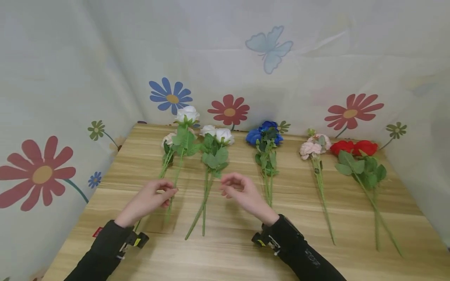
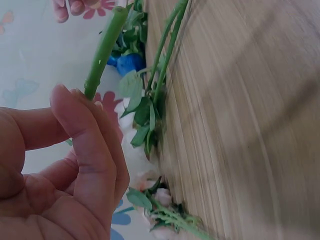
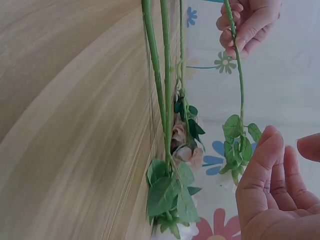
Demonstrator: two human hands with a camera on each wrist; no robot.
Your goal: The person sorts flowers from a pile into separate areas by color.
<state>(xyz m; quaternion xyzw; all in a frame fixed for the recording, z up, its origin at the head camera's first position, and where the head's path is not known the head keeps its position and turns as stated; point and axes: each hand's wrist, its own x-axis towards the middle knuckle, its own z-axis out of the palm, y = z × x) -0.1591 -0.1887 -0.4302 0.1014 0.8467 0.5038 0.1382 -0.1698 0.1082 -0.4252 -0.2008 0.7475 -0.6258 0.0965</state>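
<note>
My left hand (image 1: pixel 149 199) pinches the stem of a white rose (image 1: pixel 188 113) between thumb and fingers. This rose is lifted above the table, bloom away from me; in the left wrist view its cut stem end (image 2: pixel 105 55) sticks out past the fingertips. My right hand (image 1: pixel 249 196) hovers in the air with loosely bent fingers, a gap showing between thumb and fingers in the right wrist view, and holds nothing. Between the hands, two white roses (image 1: pixel 224 135) lie with crossed stems. Pale pink flowers (image 1: pixel 169 139) lie behind the lifted rose, partly covered by its leaves.
Blue roses (image 1: pixel 264 134), light pink flowers (image 1: pixel 311 148) and red roses (image 1: pixel 365 148) lie in separate bunches along the far side of the wooden table (image 1: pixel 225 257), stems toward me. A printed cloth (image 1: pixel 288 86) hangs behind and at the sides.
</note>
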